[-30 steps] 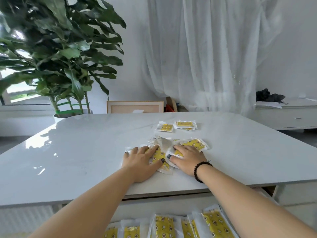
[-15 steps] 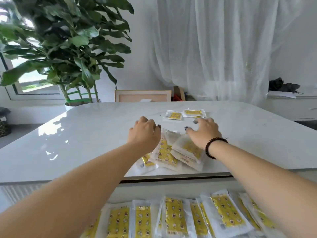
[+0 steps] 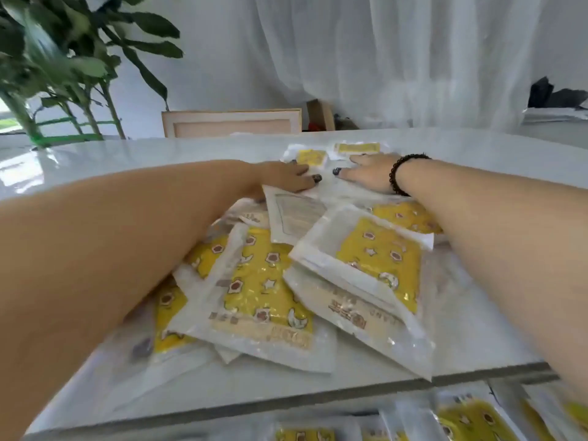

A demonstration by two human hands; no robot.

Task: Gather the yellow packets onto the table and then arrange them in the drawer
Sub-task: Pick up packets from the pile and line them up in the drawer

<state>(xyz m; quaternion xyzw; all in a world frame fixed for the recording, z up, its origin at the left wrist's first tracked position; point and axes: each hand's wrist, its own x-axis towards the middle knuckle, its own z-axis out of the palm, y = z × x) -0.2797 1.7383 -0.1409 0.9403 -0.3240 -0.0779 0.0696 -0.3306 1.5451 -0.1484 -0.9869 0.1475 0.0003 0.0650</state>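
A loose pile of yellow packets (image 3: 270,291) in clear wrappers lies near the front edge of the white table (image 3: 95,163). Both my arms stretch over the pile. My left hand (image 3: 286,178) lies flat with straight fingers, touching a small yellow packet (image 3: 310,156) farther back. My right hand (image 3: 366,175), with a black bead bracelet on the wrist, lies flat beside another far packet (image 3: 358,148), fingertips at its edge. Below the table edge, the open drawer (image 3: 413,421) shows more yellow packets (image 3: 471,421) lying in a row.
A large green potted plant (image 3: 63,65) stands at the back left. A wooden frame (image 3: 232,124) leans behind the table, with white curtains beyond. A low white cabinet with dark items (image 3: 556,97) is at the far right.
Both hands left the near pile and reached farther back to the two far packets. The view has come closer and lower over the table.
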